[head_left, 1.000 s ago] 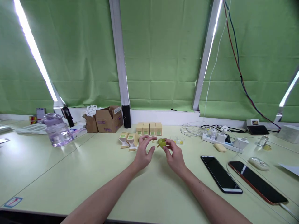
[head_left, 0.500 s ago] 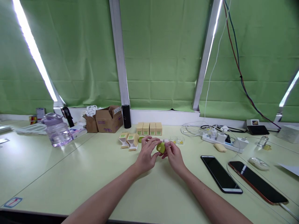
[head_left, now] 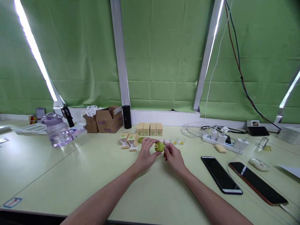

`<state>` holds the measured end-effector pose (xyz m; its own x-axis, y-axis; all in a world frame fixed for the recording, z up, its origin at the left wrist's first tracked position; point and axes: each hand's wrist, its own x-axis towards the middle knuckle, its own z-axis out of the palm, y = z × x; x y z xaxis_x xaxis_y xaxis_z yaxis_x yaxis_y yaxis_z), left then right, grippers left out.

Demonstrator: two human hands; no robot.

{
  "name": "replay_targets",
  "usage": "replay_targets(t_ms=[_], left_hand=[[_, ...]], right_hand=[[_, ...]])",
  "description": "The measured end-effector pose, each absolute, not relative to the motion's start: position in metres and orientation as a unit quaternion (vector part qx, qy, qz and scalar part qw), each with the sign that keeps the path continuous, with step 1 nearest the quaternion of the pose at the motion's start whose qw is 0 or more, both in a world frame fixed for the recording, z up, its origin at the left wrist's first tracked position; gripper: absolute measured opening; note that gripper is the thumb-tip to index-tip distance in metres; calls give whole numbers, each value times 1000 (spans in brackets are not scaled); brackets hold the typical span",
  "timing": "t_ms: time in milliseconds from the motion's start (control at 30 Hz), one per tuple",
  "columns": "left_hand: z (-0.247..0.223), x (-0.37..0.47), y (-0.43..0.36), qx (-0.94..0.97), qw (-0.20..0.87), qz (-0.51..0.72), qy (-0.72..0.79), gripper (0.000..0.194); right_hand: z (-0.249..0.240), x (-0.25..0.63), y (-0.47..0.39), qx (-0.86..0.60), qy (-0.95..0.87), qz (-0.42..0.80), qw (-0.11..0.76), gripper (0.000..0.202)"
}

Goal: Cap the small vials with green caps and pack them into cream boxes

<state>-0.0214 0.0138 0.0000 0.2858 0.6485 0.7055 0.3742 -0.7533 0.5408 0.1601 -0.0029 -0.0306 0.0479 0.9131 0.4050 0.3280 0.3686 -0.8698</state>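
Observation:
Between the thumb and fingers of my left hand (head_left: 147, 153) is a small round green piece with a loop on its side, like a tiny mug (head_left: 159, 146). My right hand (head_left: 173, 157) is just to its right, fingers curled and pinched together; whatever they hold, if anything, is too small to make out. Behind my hands lie another green piece (head_left: 141, 140), partly hidden, a small pale pink item (head_left: 166, 142) and clear round cups with yellow bits (head_left: 180, 141). Two opened small cartons (head_left: 133, 142) stand left of my left hand.
Several closed small cartons (head_left: 153, 129) line up at the back. Further left are a cardboard box (head_left: 108, 120), a black cylinder (head_left: 127, 117) and a purple water jug (head_left: 57, 131). Two phones (head_left: 221, 175) and a power strip (head_left: 228, 143) with cables occupy the right side.
The green piece has turned, so its loop now shows on the left. My right fingers have drawn slightly away from it and curled in.

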Motion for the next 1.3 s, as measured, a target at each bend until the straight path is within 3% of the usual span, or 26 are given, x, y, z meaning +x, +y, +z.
replay_targets(t_ms=[167, 367, 500, 700, 833, 1000, 1200, 1300], left_hand=[[-5, -27, 29, 716, 231, 544, 371, 41], [-7, -31, 40, 618, 397, 578, 355, 48], [-4, -33, 41, 564, 471, 595, 327, 53], [-3, -34, 45, 511, 510, 625, 298, 52], [-4, -36, 47, 504, 516, 629, 290, 52], [-6, -37, 48, 500, 522, 626, 293, 53], [-6, -36, 47, 508, 517, 624, 293, 52], [-4, -36, 45, 510, 511, 628, 291, 52]], right_hand=[[-40, 171, 8, -574, -664, 172, 447, 15], [-44, 175, 14, -553, -673, 161, 464, 15], [-41, 176, 15, -578, -679, 79, 446, 17], [-29, 178, 30, -628, -693, -105, 337, 25], [-20, 177, 49, -640, -704, -144, 272, 33], [-17, 170, 60, -633, -726, -164, 213, 24], [-18, 173, 55, -630, -725, -176, 218, 31], [-14, 174, 52, -629, -697, -112, 326, 26]])
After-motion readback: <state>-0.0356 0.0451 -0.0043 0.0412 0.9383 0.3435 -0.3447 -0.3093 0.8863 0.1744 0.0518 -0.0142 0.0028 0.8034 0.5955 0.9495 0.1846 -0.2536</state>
